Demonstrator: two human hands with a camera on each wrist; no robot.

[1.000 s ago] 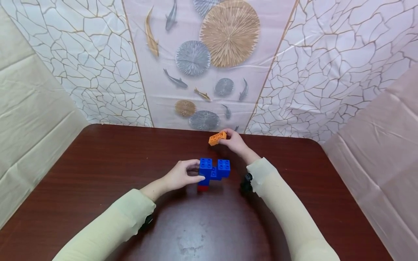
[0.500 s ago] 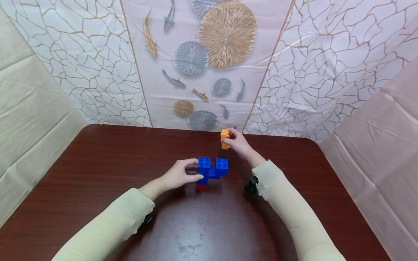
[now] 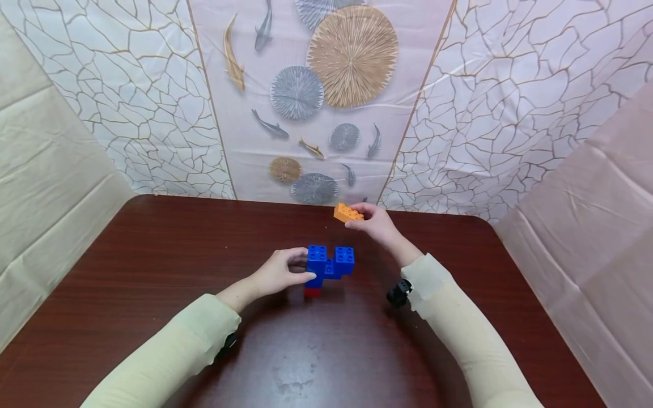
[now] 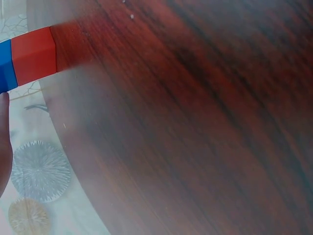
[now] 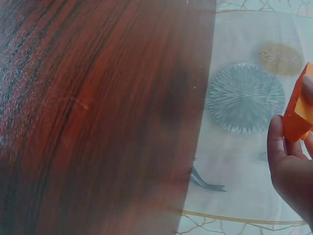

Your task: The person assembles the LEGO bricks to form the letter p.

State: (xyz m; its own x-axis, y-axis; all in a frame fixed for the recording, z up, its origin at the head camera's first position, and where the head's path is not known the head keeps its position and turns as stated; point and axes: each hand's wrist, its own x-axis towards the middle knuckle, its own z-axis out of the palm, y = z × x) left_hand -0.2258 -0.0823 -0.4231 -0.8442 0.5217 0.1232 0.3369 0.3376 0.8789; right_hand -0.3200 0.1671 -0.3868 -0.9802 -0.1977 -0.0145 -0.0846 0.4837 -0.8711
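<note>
In the head view, a structure of blue toy building bricks (image 3: 316, 266) stands on a red brick (image 3: 313, 292) at the middle of the table. A lower blue part juts to the right and carries another blue block (image 3: 344, 259). My left hand (image 3: 279, 273) grips the left column between thumb and fingers. The left wrist view catches the red brick (image 4: 34, 56) at its edge, with a bit of blue beside it. Beyond the structure, my right hand (image 3: 376, 222) pinches an orange brick (image 3: 347, 213), studs up and tilted. Part of that orange brick (image 5: 299, 110) shows in the right wrist view.
The dark brown wooden table (image 3: 168, 243) has rounded far corners. A patterned cloth backdrop (image 3: 301, 136) rises behind its far edge, and pale cloth walls flank both sides. A small black device (image 3: 399, 293) sits at the right wrist.
My right hand has turned the orange brick from its hollow underside through upright to studs up, drifting slightly right. My left hand keeps its grip on the blue column.
</note>
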